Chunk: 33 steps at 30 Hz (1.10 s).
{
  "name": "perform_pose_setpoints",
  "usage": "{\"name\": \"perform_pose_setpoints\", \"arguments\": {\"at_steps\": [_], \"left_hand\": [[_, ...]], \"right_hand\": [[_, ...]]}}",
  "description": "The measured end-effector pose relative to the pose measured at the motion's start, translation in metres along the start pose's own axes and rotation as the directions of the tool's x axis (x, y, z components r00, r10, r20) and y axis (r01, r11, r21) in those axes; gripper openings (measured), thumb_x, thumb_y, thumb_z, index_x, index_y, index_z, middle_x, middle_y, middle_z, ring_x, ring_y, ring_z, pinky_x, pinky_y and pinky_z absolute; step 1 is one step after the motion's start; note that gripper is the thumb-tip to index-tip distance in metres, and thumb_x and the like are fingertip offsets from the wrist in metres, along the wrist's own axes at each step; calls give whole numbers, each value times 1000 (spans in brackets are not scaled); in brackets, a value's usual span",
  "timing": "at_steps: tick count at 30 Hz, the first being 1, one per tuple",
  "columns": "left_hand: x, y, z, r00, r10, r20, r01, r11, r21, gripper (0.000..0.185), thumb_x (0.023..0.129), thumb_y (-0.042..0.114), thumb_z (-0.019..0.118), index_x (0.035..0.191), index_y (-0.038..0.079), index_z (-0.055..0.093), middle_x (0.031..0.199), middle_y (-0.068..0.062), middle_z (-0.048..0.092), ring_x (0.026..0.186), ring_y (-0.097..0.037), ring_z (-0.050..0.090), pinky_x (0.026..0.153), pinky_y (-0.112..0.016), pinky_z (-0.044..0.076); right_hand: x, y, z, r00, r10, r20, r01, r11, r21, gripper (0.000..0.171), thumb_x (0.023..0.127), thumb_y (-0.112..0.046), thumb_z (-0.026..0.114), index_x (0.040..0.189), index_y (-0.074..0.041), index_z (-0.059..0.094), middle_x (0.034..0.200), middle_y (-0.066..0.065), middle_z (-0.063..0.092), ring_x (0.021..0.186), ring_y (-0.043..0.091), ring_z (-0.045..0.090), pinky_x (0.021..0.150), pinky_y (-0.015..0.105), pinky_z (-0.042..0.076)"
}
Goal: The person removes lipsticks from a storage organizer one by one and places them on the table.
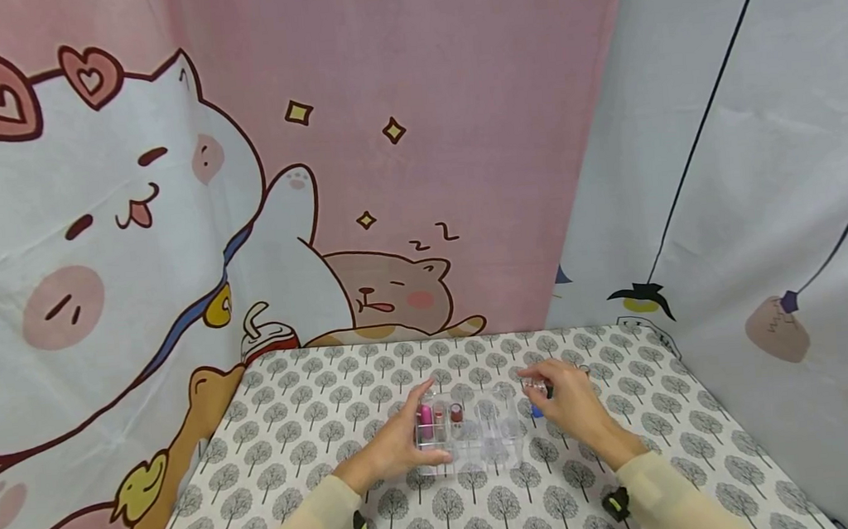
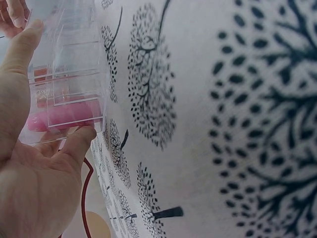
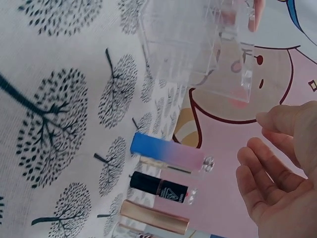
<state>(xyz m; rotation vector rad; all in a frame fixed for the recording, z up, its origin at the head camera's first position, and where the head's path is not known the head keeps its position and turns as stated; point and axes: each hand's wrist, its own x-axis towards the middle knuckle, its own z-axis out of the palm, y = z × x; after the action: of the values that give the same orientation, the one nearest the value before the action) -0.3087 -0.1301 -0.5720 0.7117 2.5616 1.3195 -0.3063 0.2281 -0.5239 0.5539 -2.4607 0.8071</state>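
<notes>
A clear plastic organizer point(image 1: 471, 435) with small compartments stands near the middle of the desk point(image 1: 298, 465), which is covered in a white cloth printed with dark trees. In its left compartments stand a pink lipstick point(image 1: 426, 421) and two smaller, darker tubes just beside it; the remaining compartments look see-through, and what they hold cannot be told.

The left hand point(image 1: 397, 445) grips the organizer's left end: in the left wrist view the thumb point(image 2: 79, 144) presses one wall and the fingers point(image 2: 22, 47) curl around the opposite side, with the pink lipstick showing through the plastic between them.

The right hand point(image 1: 573, 402) hovers just right of the organizer, apart from it. In the right wrist view its fingers point(image 3: 260, 178) are relaxed and slightly bent, holding nothing.

Below that hand, a row of cosmetics lies on the cloth beside the organizer: a blue-to-pink tube point(image 3: 166, 150), a thin clear wand point(image 3: 166, 166), a dark bottle point(image 3: 158, 187) with a clear cap, and a gold tube point(image 3: 153, 216). In the head view most of these are hidden behind the right hand; only a blue end point(image 1: 536, 411) shows.

Behind the desk hangs a pink cartoon-cat curtain point(image 1: 237, 171), and to the right a pale curtain point(image 1: 762, 188) with hanging-lamp drawings.
</notes>
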Motion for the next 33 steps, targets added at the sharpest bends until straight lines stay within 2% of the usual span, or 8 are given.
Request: {"name": "perform_pose_setpoints", "arguments": {"at_steps": [5,9,14,18,22,29,33], "left_hand": [[0,1,0,1000,2,0,-2,999,34,140,89,42,103,184,55,1,136,-13,78,94,-10,75,104,-48,67],[-1,1,-1,1000,9,7,-9,1000,3,138,88,42,104,185,50,5,137,-13,78,97,-13,76,105,-50,68],[-2,2,-2,1000,13,3,-13,1000,-6,135,89,42,104,185,48,8,137,-14,79,102,-19,78,110,-57,65],[-3,2,-1,1000,5,0,-5,1000,-3,132,90,41,103,184,44,11,138,-16,78,105,-21,78,114,-61,63],[-3,3,-1,1000,-1,0,1,1000,-5,129,91,40,102,184,39,13,137,-16,77,104,-19,76,111,-56,64],[-3,3,-1,1000,-4,9,4,1000,-21,128,91,41,102,184,36,14,131,-16,78,96,-13,75,101,-41,64],[-4,4,-2,1000,-3,10,3,1000,-16,128,91,41,102,184,36,15,133,-15,78,100,-14,75,104,-43,64]], "right_hand": [[1,-6,3,999,-48,-22,48,999,-1,28,95,1,93,121,-8,88,115,11,87,93,30,81,84,43,68],[2,-11,7,997,-71,-26,71,997,-10,29,92,0,95,119,-7,87,111,11,87,90,27,80,86,40,63],[3,-18,10,998,-65,-11,65,997,-30,29,94,-4,96,120,-9,88,113,8,87,94,25,82,87,42,67],[4,-24,12,999,-49,23,49,999,7,29,95,-3,94,122,-8,87,116,11,87,99,30,83,83,42,72],[3,-29,14,998,-40,51,39,999,19,30,95,-3,94,124,-9,86,116,9,86,103,26,82,90,46,73],[3,-38,18,996,-26,84,22,999,41,31,96,-4,93,126,-8,86,117,8,86,105,28,82,95,49,73],[5,-43,21,993,-38,114,32,998,47,30,97,-5,93,127,-8,86,119,6,87,105,29,82,94,48,73]]}}
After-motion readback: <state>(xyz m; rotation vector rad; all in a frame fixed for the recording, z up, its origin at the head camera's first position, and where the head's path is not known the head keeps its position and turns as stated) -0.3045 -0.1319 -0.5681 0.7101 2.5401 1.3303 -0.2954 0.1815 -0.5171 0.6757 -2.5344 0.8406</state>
